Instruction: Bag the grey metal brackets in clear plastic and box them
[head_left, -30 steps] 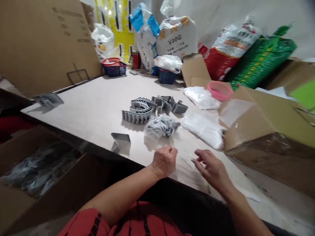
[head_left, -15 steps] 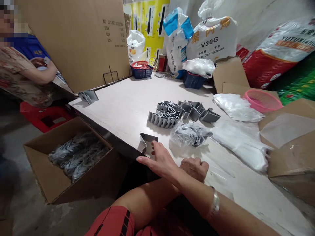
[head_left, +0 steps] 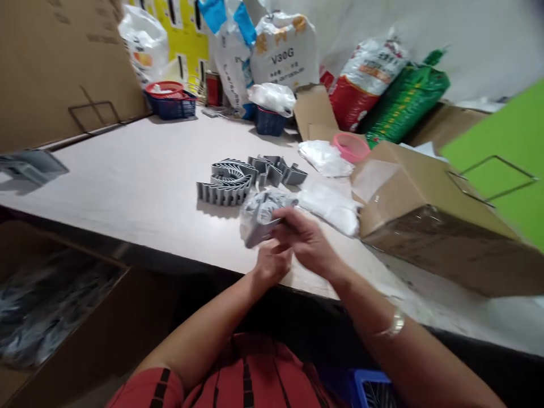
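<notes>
My right hand (head_left: 304, 241), with a bracelet at the wrist, grips a bent grey metal-like bracket (head_left: 258, 231), its thumb and fingers closed on one end. Just below and left of it, my left hand (head_left: 272, 265) is close against the right one with fingers curled; what it holds, if anything, is hidden. Behind the bracket lies a clear plastic bag (head_left: 250, 207) of grey pieces. Farther back, a nested row of similar brackets (head_left: 225, 190) stands in a curve, with several loose brackets (head_left: 293, 174) to its right.
White plastic bags (head_left: 331, 207) lie at the right, beside a cardboard box (head_left: 416, 198). A bracket stack (head_left: 34, 165) sits at the table's left edge. Below left is an open carton (head_left: 114, 306) of bagged pieces. Baskets (head_left: 172, 106) and sacks (head_left: 283, 56) line the back.
My right hand has picked up the bracket from the table's front edge and brought it right, before the bagged pieces. My arms have uncrossed, and the view has turned right.
</notes>
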Demonstrator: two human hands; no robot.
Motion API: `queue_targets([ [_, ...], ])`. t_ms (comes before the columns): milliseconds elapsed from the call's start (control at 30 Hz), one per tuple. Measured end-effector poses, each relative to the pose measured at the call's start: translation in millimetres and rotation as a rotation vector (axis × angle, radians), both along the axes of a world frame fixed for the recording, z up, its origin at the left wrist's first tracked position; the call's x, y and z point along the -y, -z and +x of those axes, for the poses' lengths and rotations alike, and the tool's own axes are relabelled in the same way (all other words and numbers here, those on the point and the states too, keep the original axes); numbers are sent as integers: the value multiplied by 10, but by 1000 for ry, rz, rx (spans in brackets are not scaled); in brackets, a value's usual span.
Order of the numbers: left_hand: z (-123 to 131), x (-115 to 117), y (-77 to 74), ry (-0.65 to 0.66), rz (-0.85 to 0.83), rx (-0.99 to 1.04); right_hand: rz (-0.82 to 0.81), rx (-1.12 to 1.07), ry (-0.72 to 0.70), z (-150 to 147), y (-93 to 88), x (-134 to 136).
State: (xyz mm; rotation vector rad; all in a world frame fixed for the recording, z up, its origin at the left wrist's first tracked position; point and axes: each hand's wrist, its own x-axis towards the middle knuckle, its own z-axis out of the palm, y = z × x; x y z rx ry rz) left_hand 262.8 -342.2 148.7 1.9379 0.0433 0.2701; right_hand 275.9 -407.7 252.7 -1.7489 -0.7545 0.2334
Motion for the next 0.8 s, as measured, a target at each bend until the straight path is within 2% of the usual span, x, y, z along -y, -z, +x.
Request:
queue_targets([
  [33, 2, -23, -11, 27, 39, -1, -1, -4, 2, 61, -99, 268],
  [100, 9, -58, -57, 82, 245, 33, -22, -11, 6, 157, -224, 764],
  [167, 25, -66, -124, 95, 438, 110, -67, 25, 5, 203, -240, 1138],
  [233, 51, -46, -196, 100, 530, 198, -133, 83, -26, 198, -191, 1351],
  [367, 109, 16, -332, 162, 565, 358, -234, 196, -192, 134, -106, 1419],
  [467, 126, 41, -428, 219, 564, 445, -246, 187, -237, 149, -70, 1402],
  [633, 117, 63, -522, 236, 601, 503, -232, 144, -172, 279, 71, 1519],
  [800, 95, 150, -539, 297, 523, 476, -341, 248, 8, 324, 167, 1569],
])
